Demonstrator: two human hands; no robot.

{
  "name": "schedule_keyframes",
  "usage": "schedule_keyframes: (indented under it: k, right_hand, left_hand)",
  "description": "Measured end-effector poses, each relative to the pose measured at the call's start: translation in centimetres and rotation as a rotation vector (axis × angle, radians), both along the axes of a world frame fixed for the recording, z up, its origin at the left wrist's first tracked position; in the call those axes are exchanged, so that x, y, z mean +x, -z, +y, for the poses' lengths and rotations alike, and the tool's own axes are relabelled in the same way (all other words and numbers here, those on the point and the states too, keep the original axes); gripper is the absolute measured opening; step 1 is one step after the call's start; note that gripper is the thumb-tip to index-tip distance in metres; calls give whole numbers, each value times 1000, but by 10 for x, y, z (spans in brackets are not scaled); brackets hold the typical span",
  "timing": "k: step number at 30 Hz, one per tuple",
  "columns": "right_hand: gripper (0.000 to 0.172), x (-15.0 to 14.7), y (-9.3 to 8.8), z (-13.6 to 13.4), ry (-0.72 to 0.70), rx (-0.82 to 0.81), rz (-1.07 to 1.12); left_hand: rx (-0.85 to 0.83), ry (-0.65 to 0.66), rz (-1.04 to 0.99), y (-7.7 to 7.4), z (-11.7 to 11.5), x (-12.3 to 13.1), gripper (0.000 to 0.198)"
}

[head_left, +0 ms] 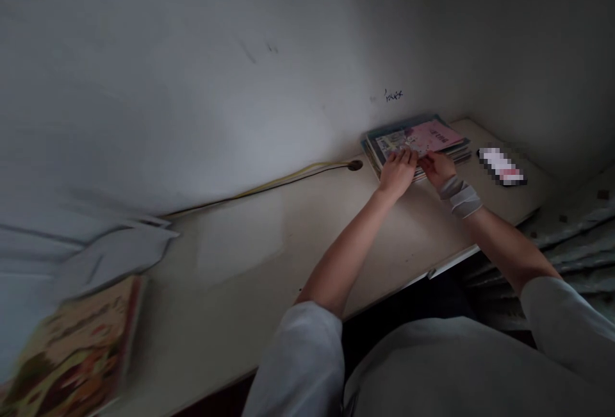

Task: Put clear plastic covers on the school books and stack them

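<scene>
Both my hands are at the near edge of a pink book with a printed cover, which lies on top of a small stack of books against the wall. My left hand has its fingers bent together over the pink book's near edge; its thumb is hidden. Close beside it, my right hand pinches the same edge with its fingertips. A pale band is wrapped round my right wrist. The edges of several books show beneath the pink one.
A phone lies right of the stack on the white desk. Cables run along the wall into a round desk hole. At the left are a blurred illustrated book and white sheets. Patterned fabric hangs at the right.
</scene>
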State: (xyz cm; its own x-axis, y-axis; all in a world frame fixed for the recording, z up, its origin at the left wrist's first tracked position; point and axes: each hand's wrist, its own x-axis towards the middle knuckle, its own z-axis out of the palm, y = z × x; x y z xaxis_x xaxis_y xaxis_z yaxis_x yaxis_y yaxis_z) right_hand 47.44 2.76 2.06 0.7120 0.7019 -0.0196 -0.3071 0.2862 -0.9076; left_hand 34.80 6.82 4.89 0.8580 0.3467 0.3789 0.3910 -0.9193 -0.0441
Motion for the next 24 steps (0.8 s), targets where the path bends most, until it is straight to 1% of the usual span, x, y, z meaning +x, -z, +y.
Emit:
schedule_keyframes:
  k: [2, 5, 7, 8, 9, 10, 11, 13, 14, 15, 18, 21, 24]
  right_hand:
    - [20, 2, 5, -4, -13, -74, -108]
    - [25, 9, 8, -20, -17, -190, -257]
    - [29, 17, 5, -33, 30, -236, -331]
    - [29, 23, 1, -40, 67, -250, -401]
    - [26, 29, -4, -45, 103, -256, -516]
    - [22, 36, -9, -49, 128, -256, -675]
    - [21, 43, -13, -52, 138, -262, -895]
    - [31, 55, -18, -53, 118, -319, -1333]
    - [37, 60, -17, -52, 99, -377, -1506]
    - [43, 65, -15, -52, 82, -440, -1606]
    - [56, 76, 1, -51, 68, -570, -1707]
    - [60, 81, 14, -52, 99, -601, -1762]
    - [60, 81, 19, -55, 107, -595, -1791]
  left_hand:
    - [-8, -5, 3, 3, 2, 0, 39]
    - [3, 5, 20, 4, 5, -1, 37]
    - [11, 15, 32, 3, 5, -1, 35]
    - [12, 16, 38, 3, 5, -1, 35]
    - [11, 15, 42, 3, 5, -1, 35]
    - [8, 16, 46, 3, 5, -1, 35]
    - [3, 16, 50, 3, 5, -1, 35]
    - [-11, 9, 53, 3, 4, -1, 36]
    - [-21, 2, 55, 4, 3, -2, 38]
    - [-30, -5, 59, 5, 3, -2, 39]
    - [-41, -18, 63, 12, 1, -6, 43]
    - [-27, -43, 39, 22, -2, -11, 49]
    - [-23, -90, 5, 30, -7, -16, 54]
